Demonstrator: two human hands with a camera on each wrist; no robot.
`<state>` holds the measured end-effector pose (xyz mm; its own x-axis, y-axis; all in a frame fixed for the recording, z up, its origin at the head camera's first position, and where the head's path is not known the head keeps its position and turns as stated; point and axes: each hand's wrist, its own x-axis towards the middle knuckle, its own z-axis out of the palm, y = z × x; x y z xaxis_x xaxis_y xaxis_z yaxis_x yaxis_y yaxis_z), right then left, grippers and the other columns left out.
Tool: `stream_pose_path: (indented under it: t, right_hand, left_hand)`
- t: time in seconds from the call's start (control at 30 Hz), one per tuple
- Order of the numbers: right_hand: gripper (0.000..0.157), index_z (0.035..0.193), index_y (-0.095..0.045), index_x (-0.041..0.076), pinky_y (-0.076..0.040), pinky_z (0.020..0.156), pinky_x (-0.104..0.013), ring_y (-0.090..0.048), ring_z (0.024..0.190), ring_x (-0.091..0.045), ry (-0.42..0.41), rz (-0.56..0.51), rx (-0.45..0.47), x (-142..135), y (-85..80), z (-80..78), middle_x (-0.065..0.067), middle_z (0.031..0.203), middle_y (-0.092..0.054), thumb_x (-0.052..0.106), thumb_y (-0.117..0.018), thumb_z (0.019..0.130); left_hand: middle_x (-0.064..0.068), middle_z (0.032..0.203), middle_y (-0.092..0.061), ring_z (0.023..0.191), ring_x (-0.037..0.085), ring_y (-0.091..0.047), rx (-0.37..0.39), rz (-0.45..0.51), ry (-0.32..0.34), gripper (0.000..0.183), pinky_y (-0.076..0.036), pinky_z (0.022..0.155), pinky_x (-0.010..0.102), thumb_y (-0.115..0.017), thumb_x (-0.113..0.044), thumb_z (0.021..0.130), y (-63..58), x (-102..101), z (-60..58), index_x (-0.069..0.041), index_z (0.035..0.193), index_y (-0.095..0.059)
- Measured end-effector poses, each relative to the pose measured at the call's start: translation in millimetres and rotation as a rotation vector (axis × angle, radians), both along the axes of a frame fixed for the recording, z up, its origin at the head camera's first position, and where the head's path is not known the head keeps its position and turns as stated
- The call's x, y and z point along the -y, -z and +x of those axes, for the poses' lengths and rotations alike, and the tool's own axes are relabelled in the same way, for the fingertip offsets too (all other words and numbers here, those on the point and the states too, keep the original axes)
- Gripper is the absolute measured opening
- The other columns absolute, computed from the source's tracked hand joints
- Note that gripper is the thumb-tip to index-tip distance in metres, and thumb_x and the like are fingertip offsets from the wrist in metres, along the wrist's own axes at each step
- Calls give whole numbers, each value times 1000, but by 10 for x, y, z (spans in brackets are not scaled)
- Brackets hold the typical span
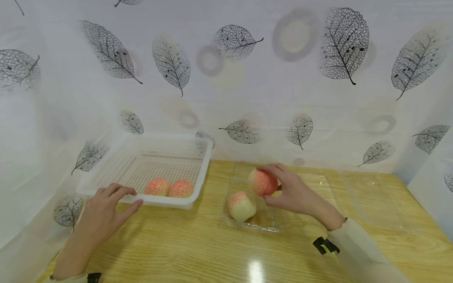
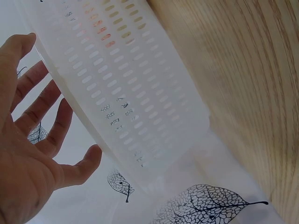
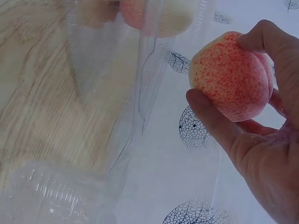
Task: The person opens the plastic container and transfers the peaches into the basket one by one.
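Note:
My right hand (image 1: 295, 192) grips a peach (image 1: 263, 182) between thumb and fingers, over a clear plastic container (image 1: 272, 224). In the right wrist view the held peach (image 3: 231, 77) shows red speckles and a pale side. A second peach (image 1: 242, 207), mostly pale yellow, sits in the container's left part. On the left, my left hand (image 1: 102, 212) has its fingertips at the near rim of a white perforated basket (image 1: 205, 169). Its fingers (image 2: 60, 123) are loosely bent beside the rim in the left wrist view. Two peaches, left (image 1: 157, 186) and right (image 1: 181, 188), lie inside the basket's near side.
Another clear plastic piece (image 1: 380, 200) lies at the right of the wooden table (image 1: 198, 247). A white sheet (image 1: 247, 90) printed with leaves rises behind the table and along its sides. The basket's back stands close to this sheet.

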<state>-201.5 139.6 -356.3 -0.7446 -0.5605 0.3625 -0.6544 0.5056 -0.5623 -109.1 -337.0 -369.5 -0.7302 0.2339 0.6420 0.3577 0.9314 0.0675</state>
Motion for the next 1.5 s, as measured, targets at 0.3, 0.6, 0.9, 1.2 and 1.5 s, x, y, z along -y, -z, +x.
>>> stream_pose_path:
  t: [0.3,0.6,0.9,1.2,1.5]
  right_hand:
    - [75,142,-56,10,-60,77,-22,-65,116,-32,11,-37,-13,115,-84,-58,-15,134,-57,2,-84,72]
    - [72,140,-57,11,-61,77,-23,-64,118,-31,22,-38,10,253,-137,-144,-13,133,-57,4,-85,74]
    - [70,138,-59,10,-61,74,-29,-64,111,-28,22,-32,-61,444,-130,-261,-14,129,-60,8,-86,74]
    - [66,138,-59,12,-59,77,-33,-64,104,-25,5,-14,-24,668,-110,-318,-13,130,-60,11,-85,77]
    - [67,139,-58,10,-59,93,-44,-63,118,-29,-7,8,-65,852,-137,-454,-15,133,-61,15,-85,77]
  left_hand:
    - [6,92,-70,73,36,-63,-5,17,10,30,-48,51,50,-89,-24,72,18,8,-6,-15,97,-75]
    - [5,91,-70,73,36,-62,15,30,-13,30,-48,53,50,-90,-24,72,30,2,-1,-16,97,-74]
    - [6,93,-70,76,38,-64,20,32,-11,29,-49,55,52,-88,-24,74,27,-3,-6,-15,98,-75]
    - [6,92,-70,75,36,-63,28,32,-16,29,-48,55,50,-89,-27,74,57,9,16,-17,96,-74]
    - [6,92,-70,75,39,-63,-8,23,-15,30,-48,55,54,-88,-31,75,70,24,-31,-16,98,-75]
